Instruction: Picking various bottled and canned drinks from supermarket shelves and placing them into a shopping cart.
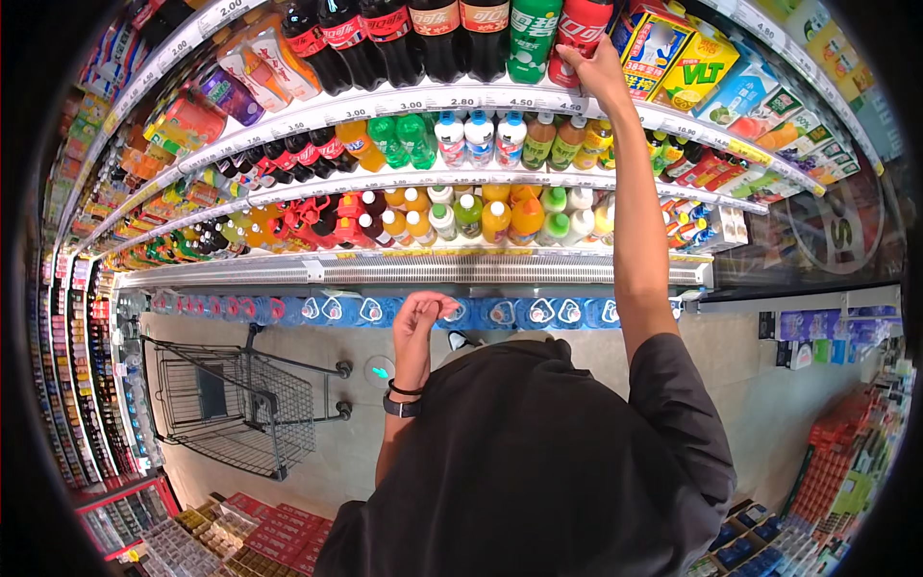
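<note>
High on the upper shelf, my right hand grips a red Coca-Cola bottle, with the thumb across its front and the other fingers partly hidden at its side. The bottle stands upright at the shelf's front edge. Directly left of it is a green Sprite bottle, and to its right sit a yellow VLT lemon tea carton pack and a blue-and-yellow carton pack. My left hand hangs in front of my body below the shelves, loosely curled and holding nothing. A dark watch is on that wrist.
Lower shelves hold soda bottles and juice bottles. A metal grille runs beneath them, above a floor row of large water jugs. A wire shopping cart stands left of me. Stacked red cartons lie behind me.
</note>
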Tool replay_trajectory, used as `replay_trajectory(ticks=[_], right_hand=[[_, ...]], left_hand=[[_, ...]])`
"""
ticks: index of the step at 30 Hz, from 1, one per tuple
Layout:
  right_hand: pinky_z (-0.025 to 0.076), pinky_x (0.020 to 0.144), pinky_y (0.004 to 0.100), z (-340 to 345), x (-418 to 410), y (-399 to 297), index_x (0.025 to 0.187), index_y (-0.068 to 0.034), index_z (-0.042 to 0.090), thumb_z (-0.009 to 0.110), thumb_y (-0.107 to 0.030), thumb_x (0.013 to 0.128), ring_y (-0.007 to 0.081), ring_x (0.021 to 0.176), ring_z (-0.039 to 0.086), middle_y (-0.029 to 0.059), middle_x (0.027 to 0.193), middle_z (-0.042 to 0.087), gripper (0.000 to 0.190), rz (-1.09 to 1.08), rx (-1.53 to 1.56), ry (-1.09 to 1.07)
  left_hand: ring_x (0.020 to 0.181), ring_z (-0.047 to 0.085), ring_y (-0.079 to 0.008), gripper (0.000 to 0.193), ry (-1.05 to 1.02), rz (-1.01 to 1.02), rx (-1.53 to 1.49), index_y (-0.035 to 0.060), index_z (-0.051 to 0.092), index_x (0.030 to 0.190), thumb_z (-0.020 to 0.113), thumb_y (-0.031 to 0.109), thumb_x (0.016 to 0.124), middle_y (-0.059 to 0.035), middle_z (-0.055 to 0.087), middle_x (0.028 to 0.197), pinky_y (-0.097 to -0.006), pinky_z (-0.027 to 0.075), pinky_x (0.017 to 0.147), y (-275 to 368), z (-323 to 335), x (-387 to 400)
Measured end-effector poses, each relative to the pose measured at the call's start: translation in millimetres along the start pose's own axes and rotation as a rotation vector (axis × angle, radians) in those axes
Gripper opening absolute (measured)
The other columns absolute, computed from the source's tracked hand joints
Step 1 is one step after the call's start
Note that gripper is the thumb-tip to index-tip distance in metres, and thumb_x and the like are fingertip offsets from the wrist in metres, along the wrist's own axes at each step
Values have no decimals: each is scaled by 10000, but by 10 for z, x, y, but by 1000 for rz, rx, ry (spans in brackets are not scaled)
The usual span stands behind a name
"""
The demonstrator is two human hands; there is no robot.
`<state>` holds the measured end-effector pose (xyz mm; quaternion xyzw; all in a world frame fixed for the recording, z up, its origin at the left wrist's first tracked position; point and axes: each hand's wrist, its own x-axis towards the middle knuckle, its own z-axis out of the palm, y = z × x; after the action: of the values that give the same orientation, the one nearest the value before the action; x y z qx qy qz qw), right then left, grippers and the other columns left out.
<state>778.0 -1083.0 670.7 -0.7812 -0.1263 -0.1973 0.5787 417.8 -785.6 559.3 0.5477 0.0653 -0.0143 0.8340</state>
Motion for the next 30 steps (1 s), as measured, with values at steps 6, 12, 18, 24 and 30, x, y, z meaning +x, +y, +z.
replay_trajectory(ticks=[6, 12, 18, 24, 30], right_hand=[[497, 693, 271, -2, 38, 259, 1051, -4, 562, 737, -156, 877, 114, 733, 607, 49, 855, 676, 290, -69, -88, 89], [491, 725, 273, 116, -76, 58, 1092, -23, 559, 739, -148, 875, 106, 769, 595, 40, 906, 671, 308, 37, 103, 71], [502, 855, 318, 89, -38, 63, 1189, -24, 550, 735, -175, 872, 150, 946, 620, 87, 1067, 670, 396, 65, 96, 41], [478, 945, 343, 108, -146, -12, 1247, 6, 507, 739, -176, 861, 182, 1046, 614, 123, 1165, 649, 486, 174, 93, 32], [454, 982, 371, 336, -651, 338, 1343, 30, 457, 664, -88, 840, 316, 1137, 595, 210, 1227, 600, 556, -151, -179, 395]], left_hand=[[977, 650, -204, 145, -7, -19, -71, -15, 582, 1069, 509, 89, 998, -116, 646, 1029, -328, 503, 928, 69, -172, -8], [933, 646, -199, 165, 19, -33, -119, 3, 601, 1033, 534, 146, 983, -108, 648, 976, -344, 518, 891, 86, -416, -55], [929, 643, -193, 167, -29, -67, -162, -9, 593, 1039, 546, 139, 979, -104, 639, 973, -342, 509, 891, 93, -544, -79], [937, 633, -192, 161, -40, -75, -189, -2, 588, 1029, 549, 145, 977, -101, 634, 968, -354, 505, 902, 78, -595, -184], [927, 648, -208, 152, 11, -20, -244, 23, 589, 1020, 571, 164, 967, -85, 642, 954, -363, 528, 892, -57, -722, -245]])
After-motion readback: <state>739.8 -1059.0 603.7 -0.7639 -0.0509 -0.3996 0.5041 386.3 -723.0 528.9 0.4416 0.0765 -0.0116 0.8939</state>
